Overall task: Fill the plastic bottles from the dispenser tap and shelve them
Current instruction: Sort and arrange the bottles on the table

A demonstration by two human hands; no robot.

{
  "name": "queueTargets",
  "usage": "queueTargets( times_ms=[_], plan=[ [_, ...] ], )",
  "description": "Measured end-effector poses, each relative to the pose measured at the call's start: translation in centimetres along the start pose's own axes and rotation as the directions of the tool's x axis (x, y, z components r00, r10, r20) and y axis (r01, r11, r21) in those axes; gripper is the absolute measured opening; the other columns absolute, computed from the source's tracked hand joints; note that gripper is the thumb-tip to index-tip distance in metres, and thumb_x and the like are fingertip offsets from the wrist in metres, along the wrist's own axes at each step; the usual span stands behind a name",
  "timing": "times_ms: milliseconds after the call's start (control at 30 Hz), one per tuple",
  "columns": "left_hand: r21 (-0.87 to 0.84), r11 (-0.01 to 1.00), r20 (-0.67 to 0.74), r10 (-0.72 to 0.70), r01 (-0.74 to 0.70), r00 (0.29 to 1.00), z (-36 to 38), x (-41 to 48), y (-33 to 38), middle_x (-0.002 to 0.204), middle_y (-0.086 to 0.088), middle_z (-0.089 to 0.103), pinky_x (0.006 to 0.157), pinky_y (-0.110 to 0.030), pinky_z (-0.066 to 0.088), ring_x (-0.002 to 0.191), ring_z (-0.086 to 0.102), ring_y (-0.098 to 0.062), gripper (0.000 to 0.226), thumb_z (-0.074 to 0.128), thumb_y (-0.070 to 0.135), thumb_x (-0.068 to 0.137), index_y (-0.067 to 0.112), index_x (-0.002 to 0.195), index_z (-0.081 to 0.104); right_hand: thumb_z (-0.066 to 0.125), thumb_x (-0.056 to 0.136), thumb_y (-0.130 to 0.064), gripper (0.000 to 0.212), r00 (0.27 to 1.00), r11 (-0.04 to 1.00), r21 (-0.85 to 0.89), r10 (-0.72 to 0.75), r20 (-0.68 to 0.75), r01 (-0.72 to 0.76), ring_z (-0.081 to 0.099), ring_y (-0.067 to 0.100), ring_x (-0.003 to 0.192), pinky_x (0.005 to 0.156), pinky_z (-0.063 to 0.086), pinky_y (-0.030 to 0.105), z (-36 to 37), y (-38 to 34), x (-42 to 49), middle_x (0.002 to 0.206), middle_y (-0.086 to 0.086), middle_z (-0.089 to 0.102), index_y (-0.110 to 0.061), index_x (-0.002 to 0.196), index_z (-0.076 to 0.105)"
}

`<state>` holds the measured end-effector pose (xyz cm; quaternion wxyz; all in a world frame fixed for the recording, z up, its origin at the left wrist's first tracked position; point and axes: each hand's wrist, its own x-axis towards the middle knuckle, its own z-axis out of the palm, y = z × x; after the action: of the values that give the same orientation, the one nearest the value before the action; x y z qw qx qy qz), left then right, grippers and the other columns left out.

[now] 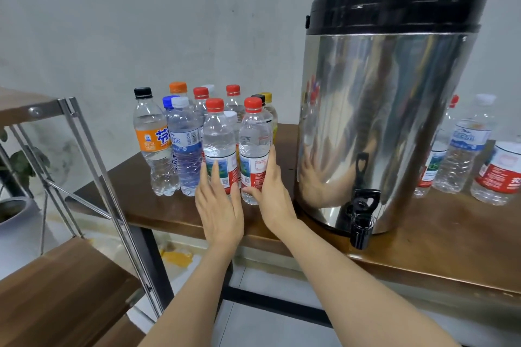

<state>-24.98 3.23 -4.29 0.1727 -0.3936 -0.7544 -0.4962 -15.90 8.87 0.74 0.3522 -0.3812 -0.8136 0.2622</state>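
Bottles [186, 146] near table [169, 213] edge, hands [221, 205] on two

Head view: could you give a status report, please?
Left hand flat on left red-capped bottle; right hand grips right red-capped bottle. Both capped, on table. Tap clear.

Single head-worn wide-angle view, set close above the near edge of the tabletop [423, 256], facing forward and down toward the wall [169, 22] behind the dispenser [389, 121], which fills the right half.

15 bottles [218, 144] visible — 1 dispenser [380, 121], 1 tap [362, 214], 1 rack [93, 166], 1 table [423, 236].
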Motion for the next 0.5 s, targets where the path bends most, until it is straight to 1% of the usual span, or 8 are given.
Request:
queueTargets(
  times_ms=[100,200,267,333,400,500],
  plan=[
    [-0.014,1.000,0.030,-0.007,0.007,1.000,-0.3,-0.3,-0.7,0.162,-0.007,0.023,0.116,-0.048,0.028,0.146,0.025,-0.027,0.060,0.024,0.049,0.103,0.020,0.156,0.020,0.066,0.092,-0.031,0.094,0.999,1.000,-0.005,-0.020,0.029,0.021,0.052,0.024,0.126,0.098,0.049,0.046,-0.9,0.5,-1.3,0.150,0.005,0.036,-0.032,0.156,-0.003],
    [-0.062,0.998,0.038,-0.022,0.025,0.999,-1.1,-1.4,-0.9,0.158,-0.009,0.031,0.115,-0.051,0.029,0.143,0.029,-0.028,0.058,0.028,0.046,0.102,0.015,0.151,0.033,0.058,0.097,-0.032,0.071,0.998,0.998,0.035,-0.057,0.002,0.057,0.049,0.018,0.128,0.100,0.047,0.039,-2.1,0.6,-3.6,0.148,0.000,0.041,-0.029,0.155,0.017],
    [-0.133,0.991,0.033,-0.024,0.028,0.999,-2.1,-3.1,-0.1,0.154,-0.010,0.038,0.115,-0.049,0.029,0.140,0.033,-0.028,0.057,0.027,0.044,0.101,0.012,0.146,0.041,0.054,0.099,-0.033,0.055,0.996,0.991,0.095,-0.089,-0.026,0.091,0.054,0.013,0.121,0.096,0.049,0.035,-2.9,0.2,-5.6,0.142,-0.006,0.046,-0.031,0.149,0.030],
    [-0.212,0.977,0.033,0.039,-0.031,0.999,-3.2,-5.1,1.1,0.145,-0.009,0.049,0.112,-0.048,0.033,0.133,0.040,-0.027,0.053,0.028,0.040,0.102,0.010,0.139,0.049,0.051,0.101,-0.033,0.044,0.994,0.981,0.163,-0.101,-0.046,0.107,0.058,0.008,0.110,0.093,0.051,0.034,-3.6,0.0,-7.7,0.134,-0.010,0.050,-0.031,0.143,0.039],
    [-0.305,0.949,0.073,0.106,-0.079,0.992,-4.4,-7.2,2.7,0.135,-0.002,0.057,0.107,-0.048,0.039,0.125,0.046,-0.020,0.047,0.028,0.039,0.103,0.014,0.133,0.055,0.050,0.102,-0.031,0.038,0.992,0.973,0.197,-0.110,-0.062,0.120,0.058,0.004,0.099,0.091,0.052,0.033,-4.6,0.1,-9.9,0.126,-0.010,0.053,-0.027,0.139,0.044],
    [-0.436,0.894,0.106,0.162,-0.101,0.981,-5.7,-9.7,5.5,0.124,0.011,0.058,0.102,-0.044,0.044,0.118,0.050,-0.006,0.033,0.031,0.035,0.104,0.029,0.127,0.054,0.050,0.102,-0.029,0.031,0.988,0.964,0.228,-0.115,-0.098,0.135,0.059,0.003,0.096,0.087,0.052,0.027,-6.7,0.5,-13.3,0.114,-0.010,0.059,-0.025,0.133,0.051]
  ],
)
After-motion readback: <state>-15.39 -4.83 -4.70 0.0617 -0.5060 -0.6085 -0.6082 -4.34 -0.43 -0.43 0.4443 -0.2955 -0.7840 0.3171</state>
